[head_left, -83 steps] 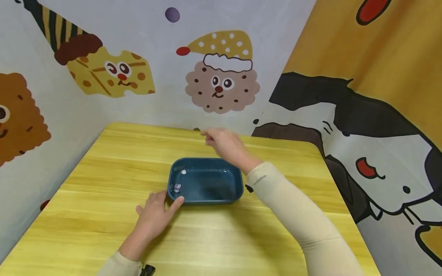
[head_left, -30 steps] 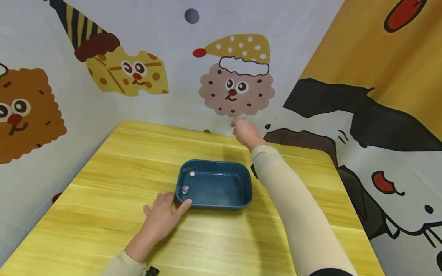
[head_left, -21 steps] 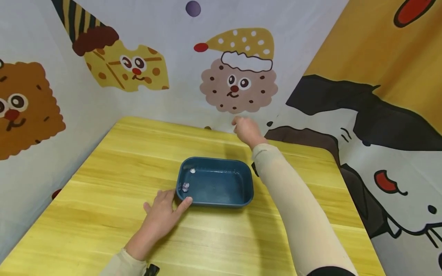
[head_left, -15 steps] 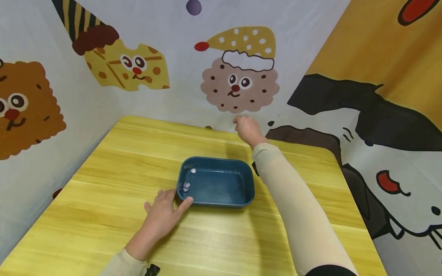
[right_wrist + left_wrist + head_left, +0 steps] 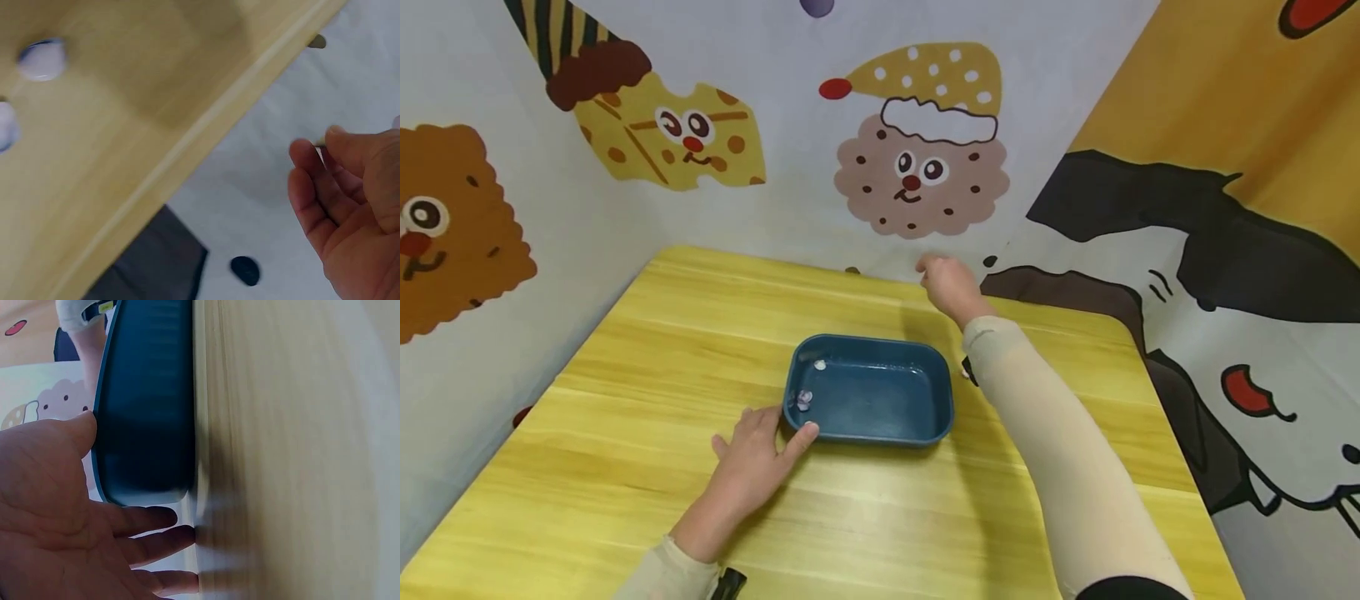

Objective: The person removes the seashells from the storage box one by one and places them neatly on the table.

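A dark blue rectangular tray point(image 5: 880, 429) sits on the wooden table. My left hand point(image 5: 748, 462) rests at its near left corner, thumb on the rim and the other fingers stretched along the end wall and the tabletop. Inside, at the left end, lie a small white piece point(image 5: 820, 365) and small purple-white pieces point(image 5: 805, 400), shell-like in look. My right hand point(image 5: 951, 287) is held up beyond the tray, over the table's far edge. In the right wrist view its thumb and forefinger pinch a small pale thing point(image 5: 320, 143), mostly hidden by the fingertips.
Two glossy whitish, shell-like pieces, one a rounded white-and-blue piece point(image 5: 42, 59), lie on the table in the right wrist view. A printed cloth point(image 5: 790, 217) with cartoon figures hangs behind the wooden table point(image 5: 647, 358). The right sleeve point(image 5: 1060, 442) reaches across the table's right side.
My right hand has gone from above the tray's back edge to farther back and right, past the table's far edge, then stayed nearly still. My left hand has kept its place at the tray.
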Demonstrator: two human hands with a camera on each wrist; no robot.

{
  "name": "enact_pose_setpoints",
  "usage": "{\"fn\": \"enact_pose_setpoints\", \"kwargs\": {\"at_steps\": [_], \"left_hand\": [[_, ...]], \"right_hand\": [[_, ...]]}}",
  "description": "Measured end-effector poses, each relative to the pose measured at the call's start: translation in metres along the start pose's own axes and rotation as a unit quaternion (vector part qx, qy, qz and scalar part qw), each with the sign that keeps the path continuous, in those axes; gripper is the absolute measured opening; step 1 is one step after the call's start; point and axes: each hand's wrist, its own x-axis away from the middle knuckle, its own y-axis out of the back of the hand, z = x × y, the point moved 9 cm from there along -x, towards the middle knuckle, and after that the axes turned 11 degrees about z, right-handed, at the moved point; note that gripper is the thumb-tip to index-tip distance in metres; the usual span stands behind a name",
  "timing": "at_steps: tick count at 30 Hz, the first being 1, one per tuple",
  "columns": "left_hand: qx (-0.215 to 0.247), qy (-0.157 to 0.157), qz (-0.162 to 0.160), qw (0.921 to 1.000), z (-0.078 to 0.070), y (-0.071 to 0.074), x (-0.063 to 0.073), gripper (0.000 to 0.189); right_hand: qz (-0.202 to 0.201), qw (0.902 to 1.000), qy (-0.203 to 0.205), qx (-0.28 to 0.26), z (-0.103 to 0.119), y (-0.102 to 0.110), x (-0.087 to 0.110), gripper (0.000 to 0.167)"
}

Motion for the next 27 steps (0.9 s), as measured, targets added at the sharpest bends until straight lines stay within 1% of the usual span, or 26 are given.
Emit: {"fn": "enact_pose_setpoints", "kwargs": {"at_steps": [3, 5, 8, 10, 11, 13, 14, 17, 22, 24, 27], "left_hand": [[-0.002, 0.001, -0.002, 1.0, 0.0, 0.002, 0.0, 0.088], [-0.001, 0.001, -0.001, 1.0, 0.0, 0.002, -0.001, 0.089], [-0.001, 0.002, 0.002, 1.0, 0.0, 0.002, -0.001, 0.089], [-0.001, 0.002, 0.004, 1.0, 0.001, 0.001, -0.001, 0.089], [-0.001, 0.002, 0.004, 1.0, 0.001, 0.001, -0.001, 0.089], [-0.001, 0.001, 0.003, 1.0, 0.001, 0.002, -0.002, 0.09], [-0.001, 0.001, 0.002, 1.0, 0.001, 0.002, -0.002, 0.09], [-0.002, 0.0, 0.001, 1.0, 0.0, 0.003, -0.002, 0.09], [-0.005, 0.001, 0.004, 1.0, -0.001, 0.002, -0.001, 0.089], [-0.004, 0.001, 0.005, 1.0, -0.001, 0.002, -0.001, 0.089], [-0.004, -0.001, 0.003, 1.0, -0.002, 0.001, -0.002, 0.089]], "right_hand": [[0.024, 0.9996, -0.008, -0.013, -0.014, -0.01, 0.004, 0.035], [0.042, 0.9989, -0.006, -0.019, -0.024, -0.02, 0.007, 0.035], [0.082, 0.9966, 0.013, -0.003, -0.033, -0.039, 0.012, 0.033], [0.116, 0.9926, 0.034, 0.012, -0.034, -0.054, 0.017, 0.03], [0.131, 0.9903, 0.044, 0.02, -0.034, -0.06, 0.02, 0.027], [0.165, 0.9844, 0.057, 0.024, -0.034, -0.071, 0.025, 0.011], [0.178, 0.9817, 0.063, 0.024, -0.033, -0.075, 0.028, 0.007], [0.205, 0.976, 0.073, 0.016, -0.032, -0.08, 0.037, 0.024], [0.238, 0.9695, 0.06, -0.005, -0.034, -0.084, 0.053, 0.038], [0.246, 0.9676, 0.057, -0.013, -0.034, -0.085, 0.058, 0.04], [0.243, 0.9678, 0.058, -0.03, -0.035, -0.084, 0.064, 0.035]]}}
